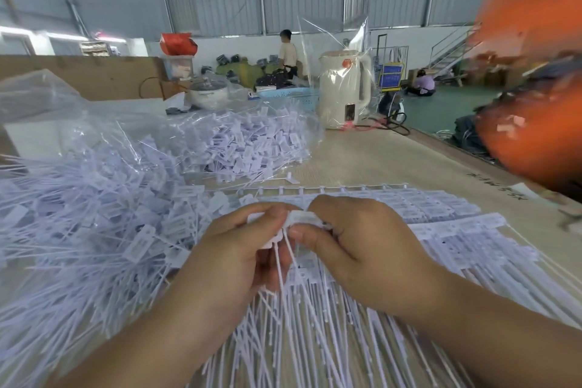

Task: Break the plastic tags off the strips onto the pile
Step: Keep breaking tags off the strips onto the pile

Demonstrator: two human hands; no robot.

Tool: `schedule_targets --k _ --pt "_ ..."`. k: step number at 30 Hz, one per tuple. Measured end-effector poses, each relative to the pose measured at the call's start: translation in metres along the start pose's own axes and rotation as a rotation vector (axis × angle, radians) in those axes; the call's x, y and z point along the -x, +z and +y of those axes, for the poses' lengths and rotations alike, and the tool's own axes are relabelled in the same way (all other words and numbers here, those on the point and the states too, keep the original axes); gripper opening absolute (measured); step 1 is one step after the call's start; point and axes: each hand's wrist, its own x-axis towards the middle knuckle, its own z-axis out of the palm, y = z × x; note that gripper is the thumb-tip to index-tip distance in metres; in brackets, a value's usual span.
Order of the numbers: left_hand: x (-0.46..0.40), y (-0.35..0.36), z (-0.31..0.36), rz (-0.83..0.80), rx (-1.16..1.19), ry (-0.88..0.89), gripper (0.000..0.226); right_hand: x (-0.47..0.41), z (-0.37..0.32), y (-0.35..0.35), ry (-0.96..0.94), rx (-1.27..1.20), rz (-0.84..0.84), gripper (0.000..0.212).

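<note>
Left hand [239, 249] and right hand [352, 246] pinch adjoining tags [299, 219] on a strip [409, 208]; light, stiff plastic likely snaps cleanly gripped near the joint, pile [94, 224] left.

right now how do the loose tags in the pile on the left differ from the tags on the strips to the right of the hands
The pile of loose tags lies jumbled, tails pointing every way; the tags on the strips lie flat in neat overlapping rows, tails parallel. The pile's tags are separate pieces; the strips' tags remain joined to a runner bar. The pile mounds up; the strips lie low. Both are white plastic with printed labels.
</note>
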Motion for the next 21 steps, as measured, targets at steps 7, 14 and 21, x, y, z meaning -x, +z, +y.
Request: schedule_targets --k 7,14,21 --pt "-0.003 -0.009 0.001 0.036 0.062 -0.04 0.022 -0.002 0.009 -0.009 0.039 -0.19 0.023 0.025" --pt "0.002 -0.004 0.005 -0.196 -0.017 -0.078 0.017 0.001 0.003 0.0 -0.065 -0.152 -0.242 0.067" --pt "0.004 0.001 0.0 -0.218 -0.174 -0.022 0.014 -0.001 0.005 -0.002 -0.033 -0.195 -0.338 0.069"
